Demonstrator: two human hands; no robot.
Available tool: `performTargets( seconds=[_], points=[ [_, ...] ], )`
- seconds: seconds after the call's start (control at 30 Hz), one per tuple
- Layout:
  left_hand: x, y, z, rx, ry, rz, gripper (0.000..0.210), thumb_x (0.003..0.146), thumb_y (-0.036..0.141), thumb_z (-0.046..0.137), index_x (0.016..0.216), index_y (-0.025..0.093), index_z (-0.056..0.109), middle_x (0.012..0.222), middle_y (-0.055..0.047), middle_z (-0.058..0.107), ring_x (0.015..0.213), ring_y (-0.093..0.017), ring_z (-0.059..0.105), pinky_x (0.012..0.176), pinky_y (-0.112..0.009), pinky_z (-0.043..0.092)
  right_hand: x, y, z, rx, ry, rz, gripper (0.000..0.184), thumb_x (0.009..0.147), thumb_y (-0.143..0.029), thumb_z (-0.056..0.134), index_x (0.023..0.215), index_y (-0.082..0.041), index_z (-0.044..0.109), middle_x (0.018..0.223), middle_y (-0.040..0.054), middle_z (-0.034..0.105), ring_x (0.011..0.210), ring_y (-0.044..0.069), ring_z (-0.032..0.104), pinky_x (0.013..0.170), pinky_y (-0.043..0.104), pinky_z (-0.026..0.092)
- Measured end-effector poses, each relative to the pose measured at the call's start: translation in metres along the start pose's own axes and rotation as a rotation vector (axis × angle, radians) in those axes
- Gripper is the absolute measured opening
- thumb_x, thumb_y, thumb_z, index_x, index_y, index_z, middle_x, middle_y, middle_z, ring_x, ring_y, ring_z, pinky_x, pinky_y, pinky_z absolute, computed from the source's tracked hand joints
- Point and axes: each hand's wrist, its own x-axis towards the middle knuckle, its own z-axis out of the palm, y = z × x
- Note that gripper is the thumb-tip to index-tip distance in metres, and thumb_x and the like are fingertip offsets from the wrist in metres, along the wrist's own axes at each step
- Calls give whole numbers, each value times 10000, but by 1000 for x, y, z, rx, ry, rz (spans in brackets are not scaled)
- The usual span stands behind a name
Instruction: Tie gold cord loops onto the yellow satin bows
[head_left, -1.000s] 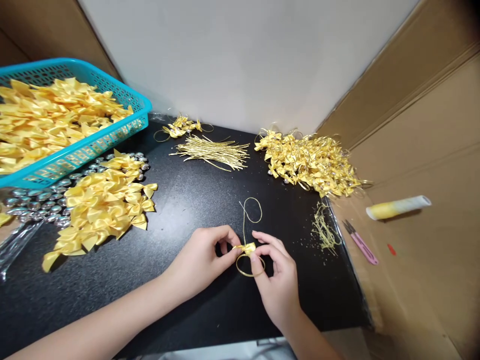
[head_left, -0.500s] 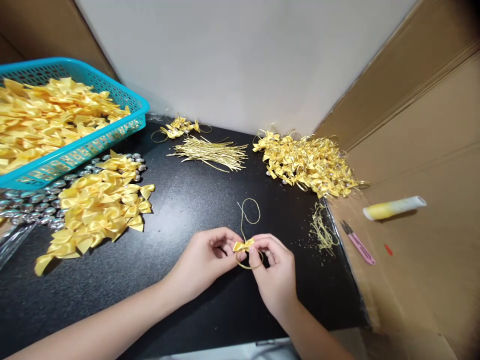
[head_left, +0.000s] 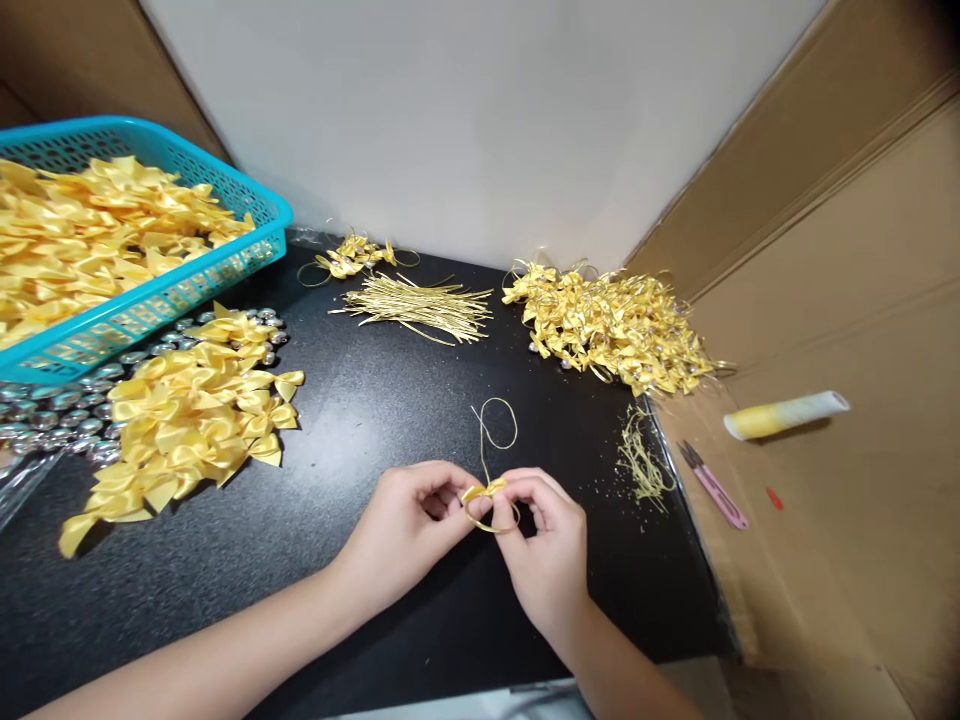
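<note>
- Pinching one small yellow satin ribbon bow [head_left: 487,489] at both ends: left hand [head_left: 416,510] clamped on its left side, right hand [head_left: 547,535] on its right, fingertips close together.
- Bow is over the near middle of the speckled black counter [head_left: 352,430].
- Round loop of thin gold cord [head_left: 491,530] below bow, at the thumbs; fine gold thread [head_left: 484,455] runs from bow away from the hands, curling at its far end.
- Beyond: bundle of straight gold cord pieces [head_left: 424,307]; right of it, heap of yellow bows with gold loops [head_left: 615,325].
- Left: loose yellow satin bows [head_left: 195,410], shiny silver oval beads [head_left: 67,420], turquoise plastic basket [head_left: 150,315] of bows.
- Right: pink-handled metal snips [head_left: 716,490] on brown cardboard [head_left: 817,540].
</note>
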Motion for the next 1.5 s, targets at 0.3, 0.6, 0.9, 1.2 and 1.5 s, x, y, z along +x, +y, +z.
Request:
performTargets(
  seconds=[0.3,0.6,0.9,1.2,1.5],
  points=[
    [-5,1,-3,254,158,335,71,819,213,646,886,190,643,736,8,610,566,-89,534,522,-196,456,0,2,0,15,1,4,143,812,-127,571,682,-186,584,766,57,651,747,172,649,671,293,547],
    [-4,4,-7,412,186,555,78,847,137,626,853,182,689,731,-3,595,591,-83,546,522,-184,442,-2,4,-2,34,-8,32,138,829,-137,566,702,-180,594,780,60,648,760,177,647,687,306,544],
    [-3,1,-7,410,182,545,56,831,153,639,859,193,666,750,-3,609,621,-94,562,532,-187,453,-2,6,-2,45,-1,47,138,836,-159,568,702,-191,581,787,57,650,764,174,644,691,298,543],
    [1,5,1,234,56,148,135,830,302,611,827,167,618,631,22,582,545,-102,531,496,-195,432,-1,4,0,35,2,57,142,836,-159,566,697,-186,584,789,56,650,760,173,642,688,298,541],
    [3,5,-1,253,27,215,185,862,274,576,770,166,695,616,7,630,521,-94,508,497,-188,385,-1,5,0,31,-7,47,146,837,-159,565,695,-184,586,779,56,652,755,172,640,685,292,536]
  ],
)
